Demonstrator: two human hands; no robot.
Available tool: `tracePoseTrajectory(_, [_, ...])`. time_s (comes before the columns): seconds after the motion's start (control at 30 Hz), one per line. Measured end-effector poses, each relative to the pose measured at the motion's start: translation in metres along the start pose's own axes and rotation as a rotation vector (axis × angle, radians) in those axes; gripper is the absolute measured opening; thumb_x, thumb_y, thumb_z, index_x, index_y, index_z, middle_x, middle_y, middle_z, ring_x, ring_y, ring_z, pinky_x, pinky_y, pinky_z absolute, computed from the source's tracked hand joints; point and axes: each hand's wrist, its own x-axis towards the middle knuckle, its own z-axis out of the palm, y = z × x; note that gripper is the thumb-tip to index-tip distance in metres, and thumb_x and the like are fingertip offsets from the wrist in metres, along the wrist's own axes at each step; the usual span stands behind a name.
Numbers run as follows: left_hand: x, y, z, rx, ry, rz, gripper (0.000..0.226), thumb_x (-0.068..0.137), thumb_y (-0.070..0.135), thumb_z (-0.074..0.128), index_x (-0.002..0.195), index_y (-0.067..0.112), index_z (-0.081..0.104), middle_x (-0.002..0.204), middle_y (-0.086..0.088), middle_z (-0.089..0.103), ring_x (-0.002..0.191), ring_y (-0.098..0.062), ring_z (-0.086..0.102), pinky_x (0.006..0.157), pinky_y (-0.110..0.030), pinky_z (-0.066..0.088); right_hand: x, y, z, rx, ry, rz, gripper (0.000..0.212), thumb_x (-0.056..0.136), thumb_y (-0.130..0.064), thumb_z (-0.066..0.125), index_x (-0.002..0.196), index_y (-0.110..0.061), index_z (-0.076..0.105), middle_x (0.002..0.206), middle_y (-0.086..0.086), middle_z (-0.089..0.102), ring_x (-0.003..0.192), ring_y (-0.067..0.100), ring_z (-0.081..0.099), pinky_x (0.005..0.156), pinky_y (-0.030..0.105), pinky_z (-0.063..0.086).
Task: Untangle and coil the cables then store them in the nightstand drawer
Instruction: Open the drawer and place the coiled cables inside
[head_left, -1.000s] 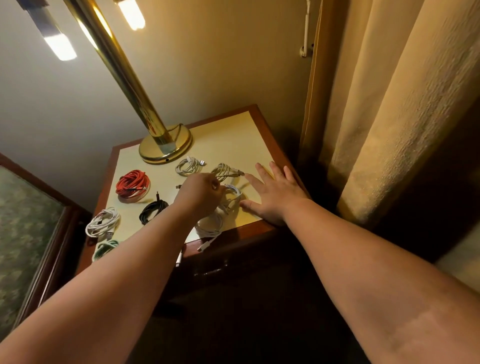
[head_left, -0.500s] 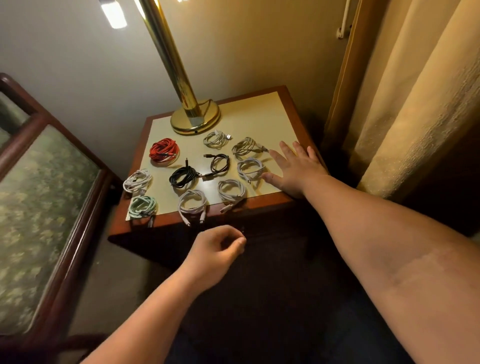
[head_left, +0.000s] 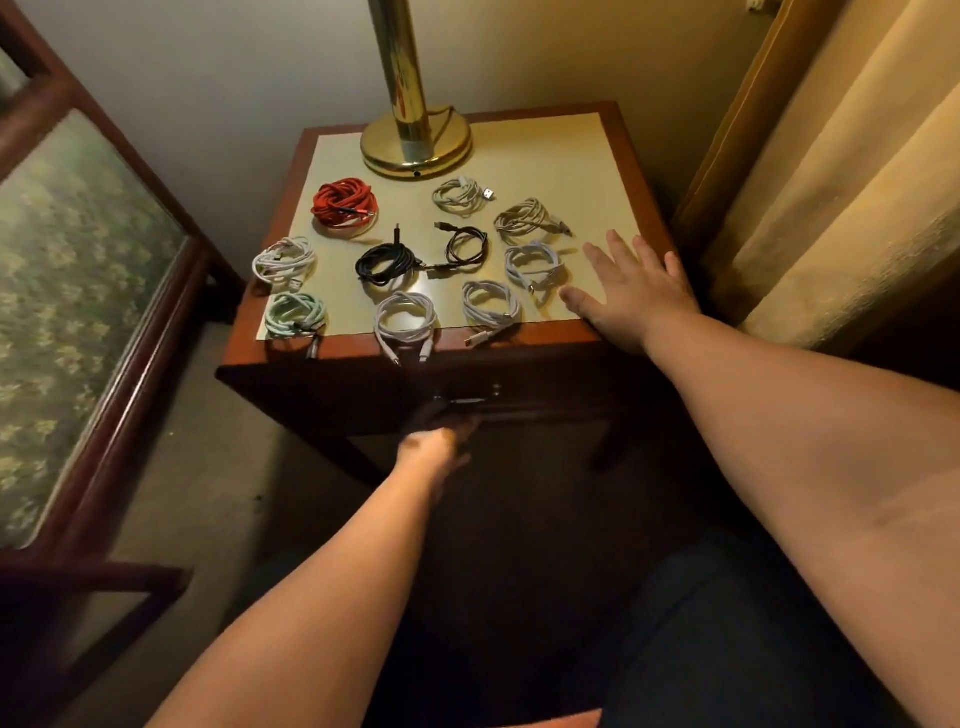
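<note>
Wood nightstand (head_left: 545, 166) at upper centre carries the coiled cables (head_left: 382, 262), right hand (head_left: 631, 291) flat, fingers spread beside them, while the left hand (head_left: 434, 447) meets the drawer handle (head_left: 467, 402) mid-frame, grip unreadable in shadow; storing likely starts with a straight pull.

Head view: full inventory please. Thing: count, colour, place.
red cable: 1, red, coiled, back left of the top
black cables: 2, black, coiled, middle of the top
mint cable: 1, pale green, coiled, front left corner
white cables: 6, white to beige, coiled; one at left, two at the front edge, three right of centre
lamp: 1, brass, back of the top
nightstand: 1, dark wood with cream top, centre
drawer: 1, dark wood, looks shut, nightstand front
curtain: 1, tan, right
floral panel: 1, green in a wood frame, left
hands: 2; right hand flat on the top's front right, left hand at the drawer handle, fingers lost in shadow
</note>
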Motion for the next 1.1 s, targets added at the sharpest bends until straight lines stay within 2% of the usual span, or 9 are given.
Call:
tracePoseTrajectory(0.1, [0.001, 0.003, 0.005, -0.027, 0.014, -0.024, 0.050, 0.087, 0.018, 0.079, 0.133, 0.016, 0.060, 0.127, -0.007, 0.064, 0.113, -0.022, 0.063, 0.078, -0.032, 0.057, 0.001, 0.001, 0.001, -0.004, 0.009, 0.001, 0.087, 0.090, -0.084, 0.015, 0.162, -0.037, 0.006, 0.172, -0.003, -0.003, 0.158, 0.026, -0.002, 0.126, 0.055, 0.002])
tracePoseTrajectory(0.2, [0.009, 0.009, 0.007, 0.072, 0.107, -0.062, 0.028, 0.088, 0.026, 0.079, 0.111, 0.021, 0.066, 0.116, -0.004, 0.069, 0.101, -0.018, 0.067, 0.087, -0.035, 0.057, 0.002, 0.001, 0.001, -0.020, 0.016, 0.002, 0.089, 0.088, -0.085, 0.011, 0.162, -0.037, 0.004, 0.172, -0.002, -0.003, 0.158, 0.027, -0.002, 0.126, 0.055, 0.002])
tracePoseTrajectory(0.27, [0.012, 0.012, 0.010, 0.090, 0.109, -0.108, 0.028, 0.089, 0.028, 0.077, 0.113, 0.019, 0.063, 0.111, -0.002, 0.071, 0.101, -0.015, 0.067, 0.087, -0.033, 0.053, 0.002, 0.003, 0.003, -0.030, 0.013, 0.000, 0.089, 0.088, -0.086, 0.009, 0.162, -0.037, 0.003, 0.172, -0.002, -0.004, 0.158, 0.027, -0.003, 0.126, 0.056, 0.002])
tracePoseTrajectory(0.4, [0.009, 0.011, 0.015, -0.118, 0.072, -0.086, 0.025, 0.093, 0.010, 0.071, 0.117, 0.010, 0.064, 0.109, -0.007, 0.070, 0.084, -0.011, 0.066, 0.056, -0.015, 0.055, 0.005, 0.003, 0.005, -0.036, 0.015, -0.010, 0.089, 0.088, -0.085, 0.008, 0.162, -0.037, 0.003, 0.172, -0.001, -0.004, 0.158, 0.028, -0.003, 0.126, 0.055, 0.002])
tracePoseTrajectory(0.53, [0.010, 0.007, 0.015, -0.148, 0.034, -0.071, 0.008, 0.096, 0.008, 0.066, 0.094, 0.015, 0.062, 0.095, -0.001, 0.066, 0.083, -0.009, 0.063, 0.076, -0.024, 0.054, 0.008, 0.004, 0.005, -0.035, 0.021, -0.014, 0.091, 0.086, -0.087, 0.008, 0.162, -0.037, 0.003, 0.172, -0.001, -0.004, 0.158, 0.027, -0.003, 0.126, 0.055, 0.002])
tracePoseTrajectory(0.7, [0.010, 0.016, 0.021, -0.251, 0.061, -0.154, 0.023, 0.092, -0.001, 0.067, 0.113, 0.008, 0.064, 0.100, -0.006, 0.071, 0.092, -0.013, 0.068, 0.071, -0.025, 0.057, 0.009, 0.007, 0.005, -0.031, 0.015, -0.014, 0.091, 0.085, -0.088, 0.008, 0.162, -0.038, 0.003, 0.172, -0.001, -0.005, 0.158, 0.027, -0.004, 0.126, 0.055, 0.000])
tracePoseTrajectory(0.87, [0.003, 0.013, 0.022, -0.190, 0.086, -0.106, 0.017, 0.096, -0.001, 0.061, 0.087, 0.013, 0.059, 0.091, -0.001, 0.063, 0.081, -0.009, 0.062, 0.077, -0.019, 0.053, 0.005, 0.005, 0.000, -0.034, -0.009, -0.027, 0.091, 0.087, -0.087, 0.008, 0.162, -0.037, 0.001, 0.172, 0.000, -0.006, 0.158, 0.028, -0.005, 0.126, 0.055, -0.001])
tracePoseTrajectory(1.0, [-0.011, 0.014, 0.016, -0.193, 0.147, -0.212, 0.013, 0.091, 0.001, 0.069, 0.095, 0.011, 0.063, 0.092, -0.006, 0.070, 0.093, -0.018, 0.068, 0.096, -0.032, 0.054, 0.002, 0.004, -0.005, -0.009, -0.044, -0.034, 0.089, 0.090, -0.084, 0.012, 0.163, -0.035, 0.001, 0.172, 0.001, -0.008, 0.158, 0.029, -0.007, 0.125, 0.056, -0.002])
tracePoseTrajectory(1.1, [-0.034, 0.003, 0.010, -0.206, 0.177, -0.189, 0.019, 0.088, -0.010, 0.067, 0.091, 0.008, 0.059, 0.095, -0.013, 0.071, 0.093, -0.023, 0.071, 0.094, -0.036, 0.057, -0.007, 0.003, -0.011, 0.019, -0.107, -0.026, 0.087, 0.093, -0.081, 0.020, 0.163, -0.033, 0.003, 0.172, 0.003, -0.007, 0.158, 0.029, -0.007, 0.126, 0.055, -0.002])
